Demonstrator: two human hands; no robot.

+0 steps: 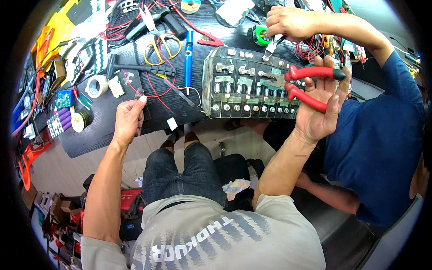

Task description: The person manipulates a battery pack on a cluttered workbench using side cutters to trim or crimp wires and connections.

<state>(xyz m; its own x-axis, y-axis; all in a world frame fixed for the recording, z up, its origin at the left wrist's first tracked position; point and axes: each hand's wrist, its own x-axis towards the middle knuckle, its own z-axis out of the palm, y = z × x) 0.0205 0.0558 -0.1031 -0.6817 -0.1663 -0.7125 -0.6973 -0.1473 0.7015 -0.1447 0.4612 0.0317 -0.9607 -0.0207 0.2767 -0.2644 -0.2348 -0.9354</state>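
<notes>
My left hand [129, 118] pinches a small thin piece [139, 94] near the table's front edge, beside a loose red wire. My right hand [317, 105] is turned palm up, fingers curled loosely around red-handled pliers [305, 100], whose open handles spread across it. The pliers' jaws lie over a worn dark battery block [216, 99] with rows of bolt terminals and metal tabs. A blue pen-like tool [188, 63] lies left of the block. Yellow-handled scissors [152, 50], a black T-shaped tool [135, 67] and a tape roll [96, 86] lie farther left.
A co-worker in a blue top sits at the right, one hand [290, 22] holding a small tool above the block, beside a green tape measure [261, 35]. The dark table [85, 146] carries tangled wires, a green circuit board [63, 100] and purple cells [60, 121].
</notes>
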